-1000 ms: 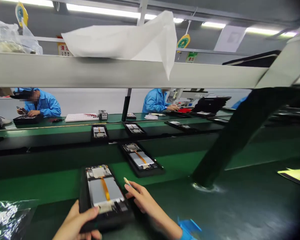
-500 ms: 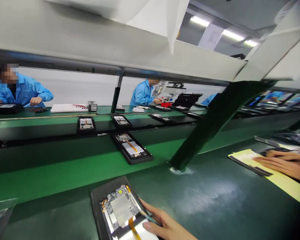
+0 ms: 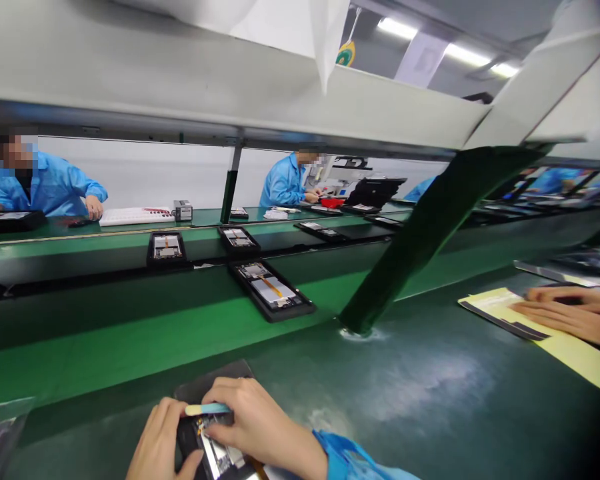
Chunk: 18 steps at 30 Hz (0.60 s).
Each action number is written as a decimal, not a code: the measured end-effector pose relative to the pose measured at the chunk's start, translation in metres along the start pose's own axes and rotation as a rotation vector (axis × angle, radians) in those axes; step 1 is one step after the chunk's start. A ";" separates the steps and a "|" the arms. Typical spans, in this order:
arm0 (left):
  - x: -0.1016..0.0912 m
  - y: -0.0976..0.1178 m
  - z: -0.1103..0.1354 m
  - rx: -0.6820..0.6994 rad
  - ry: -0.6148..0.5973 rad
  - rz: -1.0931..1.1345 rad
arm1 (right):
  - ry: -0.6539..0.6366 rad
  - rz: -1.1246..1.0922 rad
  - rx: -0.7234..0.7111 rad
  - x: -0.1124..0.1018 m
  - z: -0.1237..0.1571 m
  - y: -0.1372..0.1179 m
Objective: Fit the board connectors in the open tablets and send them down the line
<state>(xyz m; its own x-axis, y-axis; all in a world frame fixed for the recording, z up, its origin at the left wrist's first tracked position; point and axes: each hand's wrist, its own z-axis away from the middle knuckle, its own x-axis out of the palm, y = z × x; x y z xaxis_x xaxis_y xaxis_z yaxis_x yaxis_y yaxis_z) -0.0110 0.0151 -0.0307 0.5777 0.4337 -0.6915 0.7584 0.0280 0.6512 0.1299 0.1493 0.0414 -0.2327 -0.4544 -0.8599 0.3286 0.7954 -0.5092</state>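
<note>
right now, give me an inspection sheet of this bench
surface: dark green mat, shiny patch near the slanted post.
job's things: opened tablet in a black tray, circuit boards showing; a thin light-blue stick tool lies across it.
clutter: clear plastic bag at far left.
grippers: left hand grips the tray's near edge; right hand presses on the tablet with the stick under its fingers.
cables: orange flex ribbon on the belt tablet.
surroundings: green conveyor carrying more trays; another person's hands on a yellow sheet; workers in blue coats across the line.
</note>
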 end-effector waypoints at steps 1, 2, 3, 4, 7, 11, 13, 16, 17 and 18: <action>0.003 -0.003 -0.003 -0.007 0.000 -0.004 | 0.000 0.002 0.003 0.005 -0.005 0.002; 0.005 -0.005 -0.005 -0.016 0.005 -0.008 | 0.006 -0.001 0.007 0.010 -0.008 0.004; 0.006 -0.006 -0.006 -0.023 0.013 -0.009 | 0.014 -0.008 0.009 0.013 -0.010 0.006; 0.007 -0.008 -0.007 -0.023 0.014 -0.008 | 0.021 -0.018 0.008 0.016 -0.011 0.009; 0.008 -0.011 -0.010 -0.004 0.002 0.003 | 0.041 -0.062 -0.004 0.018 -0.010 0.013; 0.009 -0.012 -0.009 0.022 0.011 0.005 | 0.072 -0.103 -0.002 0.020 -0.009 0.013; 0.009 -0.011 -0.008 0.068 0.042 -0.007 | 0.085 -0.128 0.003 0.021 -0.009 0.012; 0.010 -0.008 -0.007 0.138 0.096 -0.028 | 0.088 -0.164 0.031 0.021 -0.009 0.011; 0.010 -0.008 -0.008 0.148 0.103 -0.029 | 0.082 -0.170 0.046 0.021 -0.009 0.011; 0.011 -0.007 -0.008 0.151 0.109 -0.026 | 0.073 -0.172 0.060 0.021 -0.009 0.011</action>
<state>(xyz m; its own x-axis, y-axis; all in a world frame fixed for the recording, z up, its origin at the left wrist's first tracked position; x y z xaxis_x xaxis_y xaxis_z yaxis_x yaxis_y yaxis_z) -0.0118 0.0268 -0.0404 0.5276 0.5302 -0.6637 0.8138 -0.0913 0.5739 0.1204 0.1517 0.0184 -0.3554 -0.5496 -0.7560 0.3315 0.6821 -0.6517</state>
